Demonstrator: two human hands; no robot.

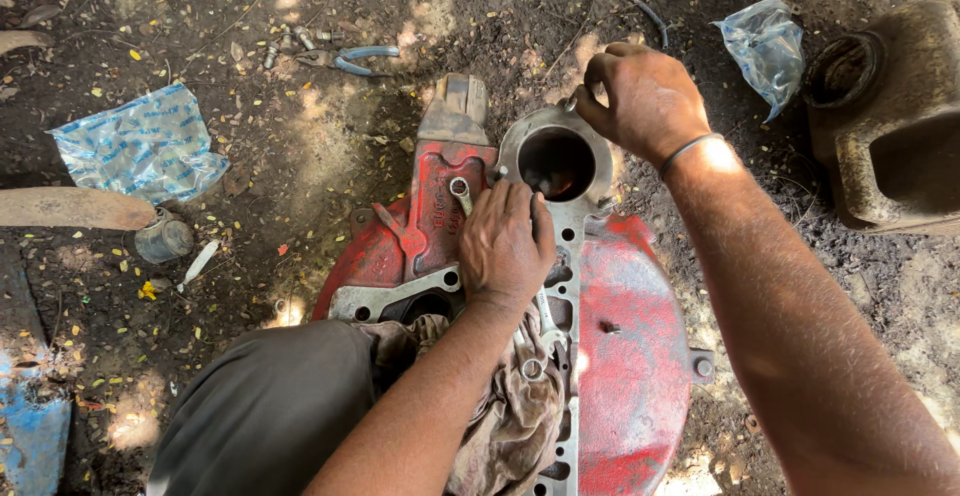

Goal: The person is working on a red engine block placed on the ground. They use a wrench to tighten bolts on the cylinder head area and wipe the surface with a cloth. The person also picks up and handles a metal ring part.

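Both hands (505, 241) (645, 96) on red engine housing (630, 346), round bore (556, 163) between.

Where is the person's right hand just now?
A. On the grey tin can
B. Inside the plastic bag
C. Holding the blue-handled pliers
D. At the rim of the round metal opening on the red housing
D: the right hand pinches at the rim of the round opening on the red housing.

Dappled daylight falls through shade: bright patches on the dark leaf-strewn dirt ground (300, 126) far left and near right, glare along the right forearm (790, 286). The centre is sharp; wide-lens stretching bends the near edges, which look slightly soft
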